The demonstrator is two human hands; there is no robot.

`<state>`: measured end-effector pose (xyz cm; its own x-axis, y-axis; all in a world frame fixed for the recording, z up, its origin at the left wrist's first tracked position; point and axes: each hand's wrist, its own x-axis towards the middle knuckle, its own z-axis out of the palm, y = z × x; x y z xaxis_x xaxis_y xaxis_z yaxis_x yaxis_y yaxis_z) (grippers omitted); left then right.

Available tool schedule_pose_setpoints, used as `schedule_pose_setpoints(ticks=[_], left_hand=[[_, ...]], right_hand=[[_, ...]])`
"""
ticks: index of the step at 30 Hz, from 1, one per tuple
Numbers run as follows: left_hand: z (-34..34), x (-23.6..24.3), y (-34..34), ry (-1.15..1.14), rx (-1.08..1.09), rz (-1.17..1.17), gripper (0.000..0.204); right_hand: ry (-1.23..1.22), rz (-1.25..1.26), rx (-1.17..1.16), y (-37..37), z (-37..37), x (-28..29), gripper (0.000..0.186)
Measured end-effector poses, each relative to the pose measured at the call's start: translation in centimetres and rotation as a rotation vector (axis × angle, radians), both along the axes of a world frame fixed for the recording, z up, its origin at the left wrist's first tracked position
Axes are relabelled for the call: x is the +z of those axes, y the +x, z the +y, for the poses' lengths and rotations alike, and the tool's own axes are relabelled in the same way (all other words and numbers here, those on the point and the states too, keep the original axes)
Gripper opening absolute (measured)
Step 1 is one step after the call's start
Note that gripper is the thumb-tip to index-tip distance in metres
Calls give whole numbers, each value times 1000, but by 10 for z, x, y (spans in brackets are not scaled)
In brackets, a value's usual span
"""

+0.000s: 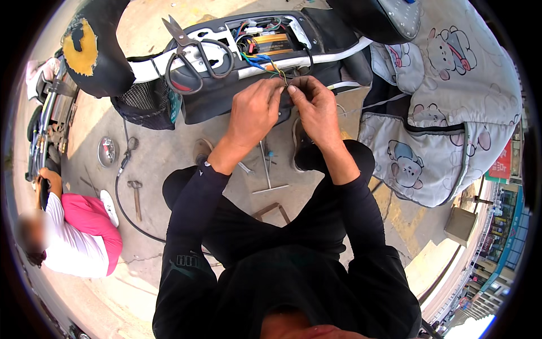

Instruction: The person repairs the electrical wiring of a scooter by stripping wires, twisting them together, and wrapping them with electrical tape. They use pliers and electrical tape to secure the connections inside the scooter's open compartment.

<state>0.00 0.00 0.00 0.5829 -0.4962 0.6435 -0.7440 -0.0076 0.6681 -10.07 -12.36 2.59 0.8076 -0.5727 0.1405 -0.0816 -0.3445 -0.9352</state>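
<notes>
My left hand (255, 111) and my right hand (315, 109) meet in front of an opened electric scooter body (209, 104). Thin wires (276, 69), yellow-green among them, run from the scooter to my fingertips, and both hands pinch them there. The exact ends between the fingers are too small to make out. Behind them, a gold box-shaped controller (270, 44) lies in the open compartment among bundled coloured wires. Blue-wrapped leads (257, 59) spill over its edge. Left of the compartment, large dark scissors (197, 53) rest on the white frame, blades pointing away.
A torn black seat (93, 51) hangs at the left; a mouse-print quilted cover (446, 107) drapes at the right. On the ground lie a hammer (135, 199), a round metal dish (106, 151), a T-shaped tool (269, 169) and a black cable (119, 195). A person in pink trousers (90, 223) is at left.
</notes>
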Motion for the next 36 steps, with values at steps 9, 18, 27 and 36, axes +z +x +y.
schedule_pose_setpoints(ticks=[9, 18, 27, 36], left_hand=[[-1, 0, -2, -13, 22, 6, 14], [-3, 0, -1, -28, 25, -13, 14], [-4, 2, -1, -33, 5, 57, 16], [-4, 3, 5, -64, -27, 105, 18]], right_hand=[[66, 22, -3, -2, 6, 4, 13], [-151, -43, -62, 1, 14, 8, 15], [114, 23, -166, 10, 16, 17, 16], [1005, 140, -22, 2, 2, 14, 24]])
